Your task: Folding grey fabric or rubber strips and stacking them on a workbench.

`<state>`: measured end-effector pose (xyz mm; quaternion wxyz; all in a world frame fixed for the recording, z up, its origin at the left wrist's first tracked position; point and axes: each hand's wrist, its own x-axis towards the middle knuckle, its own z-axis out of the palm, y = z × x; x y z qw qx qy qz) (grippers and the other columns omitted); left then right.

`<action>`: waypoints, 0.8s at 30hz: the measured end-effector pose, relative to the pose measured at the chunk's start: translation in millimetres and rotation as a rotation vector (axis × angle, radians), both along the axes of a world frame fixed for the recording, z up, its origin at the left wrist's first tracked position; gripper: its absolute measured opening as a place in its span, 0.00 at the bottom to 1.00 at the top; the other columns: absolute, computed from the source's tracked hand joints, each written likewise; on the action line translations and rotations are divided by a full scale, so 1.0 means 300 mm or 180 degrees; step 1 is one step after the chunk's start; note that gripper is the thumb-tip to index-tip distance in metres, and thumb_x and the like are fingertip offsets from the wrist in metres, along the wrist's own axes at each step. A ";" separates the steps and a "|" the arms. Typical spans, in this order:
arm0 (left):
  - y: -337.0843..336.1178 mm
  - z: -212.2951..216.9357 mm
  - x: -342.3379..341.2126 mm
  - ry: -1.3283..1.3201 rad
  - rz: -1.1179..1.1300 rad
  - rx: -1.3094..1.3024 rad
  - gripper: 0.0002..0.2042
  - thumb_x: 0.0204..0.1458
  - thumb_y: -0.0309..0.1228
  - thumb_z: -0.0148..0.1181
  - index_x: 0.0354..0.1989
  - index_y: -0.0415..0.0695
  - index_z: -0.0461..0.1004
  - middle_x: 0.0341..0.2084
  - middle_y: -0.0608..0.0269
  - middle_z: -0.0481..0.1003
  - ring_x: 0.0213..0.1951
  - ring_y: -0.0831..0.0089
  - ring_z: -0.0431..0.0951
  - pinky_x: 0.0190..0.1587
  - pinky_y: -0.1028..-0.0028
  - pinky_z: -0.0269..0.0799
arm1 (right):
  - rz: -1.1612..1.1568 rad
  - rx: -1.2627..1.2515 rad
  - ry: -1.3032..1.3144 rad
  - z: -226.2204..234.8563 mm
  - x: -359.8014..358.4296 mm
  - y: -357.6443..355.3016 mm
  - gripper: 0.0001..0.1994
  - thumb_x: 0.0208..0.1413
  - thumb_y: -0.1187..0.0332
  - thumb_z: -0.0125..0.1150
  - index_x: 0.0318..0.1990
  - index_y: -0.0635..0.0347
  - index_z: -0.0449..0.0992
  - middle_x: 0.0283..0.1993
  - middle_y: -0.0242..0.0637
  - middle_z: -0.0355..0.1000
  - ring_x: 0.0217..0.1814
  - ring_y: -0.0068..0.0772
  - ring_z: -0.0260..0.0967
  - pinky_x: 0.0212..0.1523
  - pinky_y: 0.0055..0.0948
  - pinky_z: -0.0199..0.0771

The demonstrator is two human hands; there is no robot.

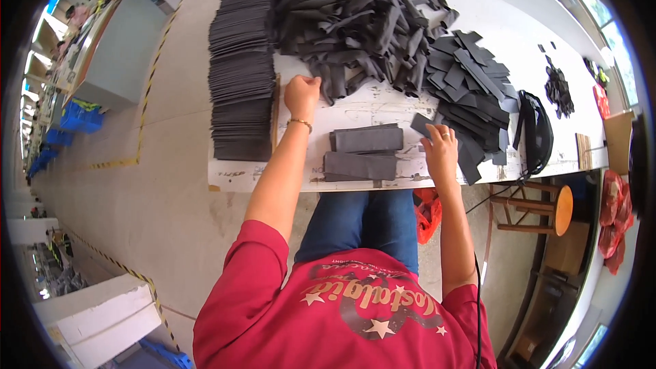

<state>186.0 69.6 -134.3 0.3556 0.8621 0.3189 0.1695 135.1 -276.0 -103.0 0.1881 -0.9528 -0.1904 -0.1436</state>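
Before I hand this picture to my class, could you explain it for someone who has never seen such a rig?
There is no machine: these are a person's own bare hands. A fisheye camera worn on the head looks down, so straight edges bend near the rim.

On the white table lie a long row of tightly packed black strips, a heap of black tube-like pieces, a pile of flat dark-grey rectangular pieces and two low dark-grey stacks.

The left hand is beside the heap; its grip is unclear. The right hand has its fingers at a flat dark-grey piece.
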 end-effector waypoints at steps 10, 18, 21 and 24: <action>-0.031 0.111 -0.092 -0.0721 -0.0460 -0.1717 0.06 0.51 0.28 0.62 0.34 0.39 0.74 0.18 0.59 0.77 0.25 0.72 0.80 0.28 0.75 0.73 | 0.0431 -0.0942 -0.0158 -0.069 0.053 -0.036 0.08 0.50 0.72 0.57 0.38 0.63 0.74 0.39 0.44 0.70 0.46 0.47 0.67 0.48 0.41 0.70; -0.116 0.187 -0.335 -0.2027 -0.0500 -0.3568 0.13 0.57 0.34 0.61 0.39 0.37 0.69 0.35 0.55 0.76 0.30 0.66 0.80 0.32 0.73 0.78 | 0.0222 -0.0855 -0.0544 -0.060 0.049 -0.028 0.07 0.50 0.74 0.55 0.38 0.61 0.71 0.39 0.42 0.70 0.45 0.46 0.67 0.45 0.39 0.70; -0.114 0.181 -0.389 -0.1747 -0.0254 -0.4266 0.11 0.55 0.29 0.63 0.41 0.38 0.69 0.34 0.58 0.74 0.39 0.64 0.80 0.38 0.69 0.79 | 0.0131 -0.0024 -0.1339 0.050 0.038 -0.004 0.17 0.50 0.77 0.56 0.49 0.57 0.71 0.41 0.40 0.70 0.46 0.45 0.67 0.47 0.36 0.68; -0.147 0.163 -0.401 -0.1627 -0.0103 -0.4281 0.11 0.52 0.25 0.64 0.40 0.39 0.69 0.36 0.57 0.75 0.39 0.64 0.80 0.41 0.68 0.79 | 0.0211 0.0927 -0.0931 0.128 0.009 0.031 0.17 0.52 0.79 0.56 0.50 0.59 0.70 0.39 0.43 0.70 0.44 0.49 0.68 0.47 0.38 0.68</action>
